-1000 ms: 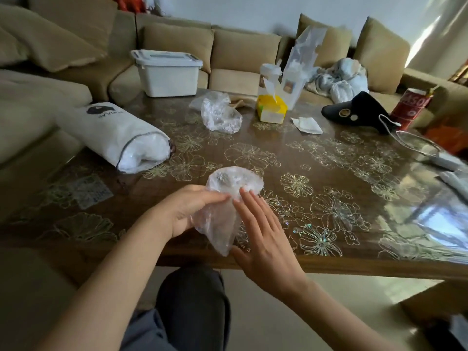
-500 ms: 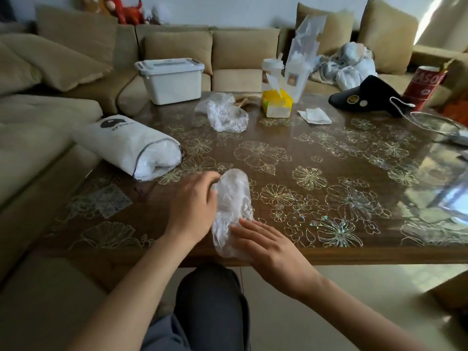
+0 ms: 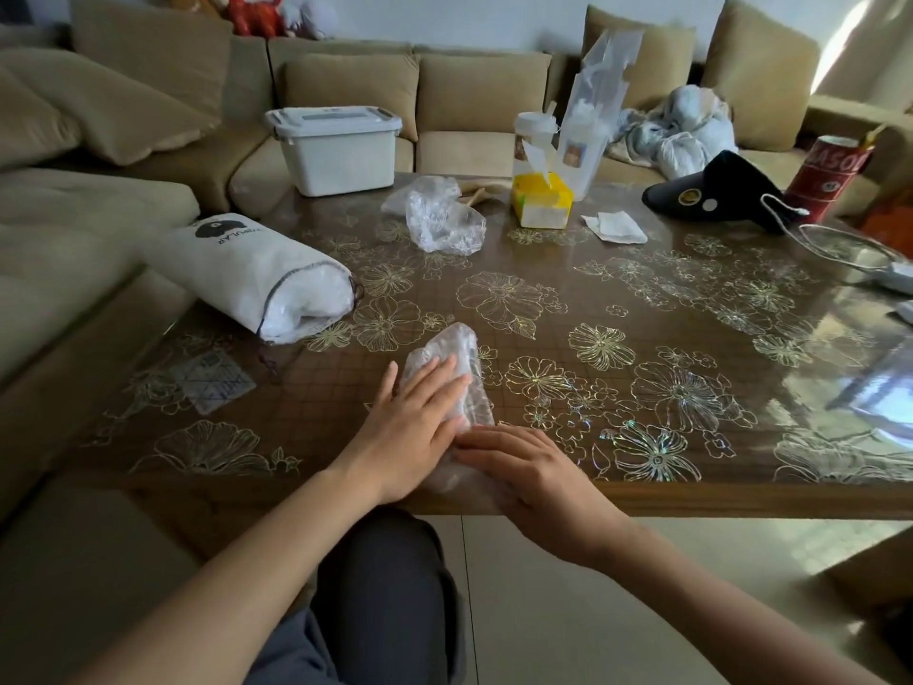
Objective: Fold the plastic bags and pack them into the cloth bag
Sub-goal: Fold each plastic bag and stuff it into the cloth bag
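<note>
– At the near edge of the table (image 3: 642, 501), pressed a clear plastic bag (image 3: 462, 348) flat under both hands. Laid the left hand (image 3: 415, 427) across its middle, fingers straight, gripping nothing.

– And on the other side?

– Set the right hand (image 3: 533, 479) on the bag's near end, right at the table's edge, palm down, fingers stretched out too. Pinched nothing, as far as could be seen.

– So, which step?

– Looked like flattening, squeezing the air out ahead of a fold. Left the far end puffed and crinkled, poking out beyond the left fingertips.

– Next move?

– Probably called for a fold: pin one end, lift the other over, press down again. Needed care with slippery film on a glossy top; could spring open once let go.

– And then the packing?

– Spotted the white cloth bag (image 3: 247, 269) well apart, up on the left of the table, lying on its side, mouth turned toward the hands, white plastic showing inside. Would need one hand to hold that mouth wide and the other to slide the folded piece in.

– More to do?

– Saw a crumpled plastic bag (image 3: 442, 220) farther back, near a yellow box (image 3: 541, 205), not yet folded. Judged the job partway at best.
</note>
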